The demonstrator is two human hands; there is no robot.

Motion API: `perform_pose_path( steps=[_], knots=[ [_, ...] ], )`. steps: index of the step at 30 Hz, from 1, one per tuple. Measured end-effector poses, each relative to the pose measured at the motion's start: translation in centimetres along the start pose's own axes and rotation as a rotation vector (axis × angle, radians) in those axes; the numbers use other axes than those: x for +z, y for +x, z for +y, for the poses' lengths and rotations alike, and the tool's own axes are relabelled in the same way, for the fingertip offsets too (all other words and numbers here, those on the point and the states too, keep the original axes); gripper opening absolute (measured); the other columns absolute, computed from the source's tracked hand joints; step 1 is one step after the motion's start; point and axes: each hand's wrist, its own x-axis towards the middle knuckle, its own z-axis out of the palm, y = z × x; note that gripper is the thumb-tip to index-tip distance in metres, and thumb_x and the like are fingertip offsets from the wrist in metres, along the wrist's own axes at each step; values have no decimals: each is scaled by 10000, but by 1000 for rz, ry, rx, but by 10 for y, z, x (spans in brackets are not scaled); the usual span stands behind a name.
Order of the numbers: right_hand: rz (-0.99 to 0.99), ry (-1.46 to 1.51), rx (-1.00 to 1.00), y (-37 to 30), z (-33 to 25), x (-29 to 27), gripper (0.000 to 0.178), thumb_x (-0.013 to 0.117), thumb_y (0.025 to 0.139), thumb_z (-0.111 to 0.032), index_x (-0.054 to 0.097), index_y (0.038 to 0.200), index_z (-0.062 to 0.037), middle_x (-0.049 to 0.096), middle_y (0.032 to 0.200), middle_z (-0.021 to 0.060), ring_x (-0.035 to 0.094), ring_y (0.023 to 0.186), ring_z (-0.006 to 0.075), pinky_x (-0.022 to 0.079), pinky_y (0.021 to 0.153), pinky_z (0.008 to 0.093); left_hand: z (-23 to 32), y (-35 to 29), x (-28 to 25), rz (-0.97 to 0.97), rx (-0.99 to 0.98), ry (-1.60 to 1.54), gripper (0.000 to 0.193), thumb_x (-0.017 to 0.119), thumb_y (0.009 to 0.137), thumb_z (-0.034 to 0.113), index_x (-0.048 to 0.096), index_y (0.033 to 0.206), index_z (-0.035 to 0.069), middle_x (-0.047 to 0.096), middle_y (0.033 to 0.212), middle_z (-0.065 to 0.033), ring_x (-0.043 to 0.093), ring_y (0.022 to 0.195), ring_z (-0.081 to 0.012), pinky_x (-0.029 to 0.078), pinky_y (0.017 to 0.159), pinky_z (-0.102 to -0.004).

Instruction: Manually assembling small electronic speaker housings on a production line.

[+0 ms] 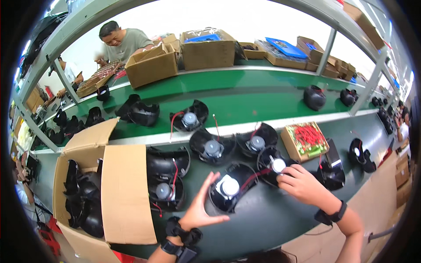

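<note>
My left hand [199, 210] is spread with thumb and fingers apart, at the left side of a black plastic shell [239, 174]. A round silver speaker [229, 186] sits inside that shell. My right hand [300, 184] has its fingers pinched together at the edge of another silver speaker [278, 165], which lies in a second black shell [265, 157]. What the fingertips grip is hidden. A red wire [251, 179] stretches between the two shells.
More shells with speakers [213, 148] stand along the bench's far edge. A cardboard box [128, 197] of black shells is at left, and a small box of red connectors [307, 136] at right. Behind runs a green conveyor belt [263, 90]; a person [131, 39] works beyond it.
</note>
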Motion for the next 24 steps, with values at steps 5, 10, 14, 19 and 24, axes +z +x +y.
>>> perform_pose_path(
  steps=[5,10,14,19,24],
  knots=[
    [399,211,-68,55,20,-57,178,730,648,-101,607,777,-110,623,856,11,586,932,255,447,807,407,7,-7,-2,63,-30,236,1216,894,561,281,119,1461,21,287,1391,-221,321,1302,-340,254,1087,-414],
    [354,483,-133,226,47,-68,182,598,750,-24,597,931,-10,645,882,133,643,831,289,501,721,385,-1,-7,-4,117,-53,211,1236,884,566,311,89,1472,39,259,1241,-167,289,1224,-297,228,1059,-375],
    [226,-150,-96,340,68,27,262,562,728,-6,640,974,-53,663,968,174,656,895,308,527,755,399,-13,-4,-4,124,1,130,1204,859,612,284,55,1477,51,252,1276,-163,295,1230,-293,241,1056,-376],
    [51,-193,96,359,66,38,149,607,736,-103,690,854,-66,677,932,176,666,897,312,538,735,408,-6,-6,-1,88,-46,98,1142,834,655,168,53,1483,67,182,1340,-109,205,1312,-262,182,1087,-348],
    [285,-32,124,329,82,-10,153,589,692,-91,691,798,-52,663,799,191,658,789,350,535,707,430,3,-9,-2,157,10,281,1102,828,645,245,125,1470,46,228,1320,-137,232,1310,-266,198,1084,-348]
  ],
)
